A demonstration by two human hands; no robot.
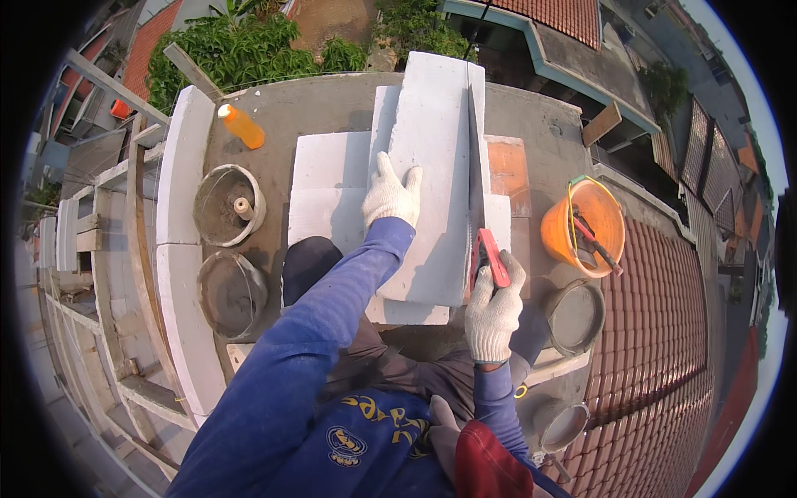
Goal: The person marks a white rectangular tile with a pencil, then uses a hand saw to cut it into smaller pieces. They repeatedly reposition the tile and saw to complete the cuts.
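A long white lightweight concrete block (432,124) lies on other white blocks (328,162) in front of me. My left hand (393,194), in a white knitted glove, rests on its top face with the fingers apart. In the matching glove, my right hand (493,314) is closed round the red handle (491,256) of a handsaw. The saw's dark blade (476,153) points away from me along the block's right side, seen nearly edge-on. How deep its teeth sit, if at all, I cannot tell.
At left stand two mortar buckets (200,217) and an orange bottle (242,127) beside a low white block wall (181,183). An orange bucket (558,235) with tools is at right, near grey buckets (599,309). Roof tiles (656,315) drop away beyond the right edge.
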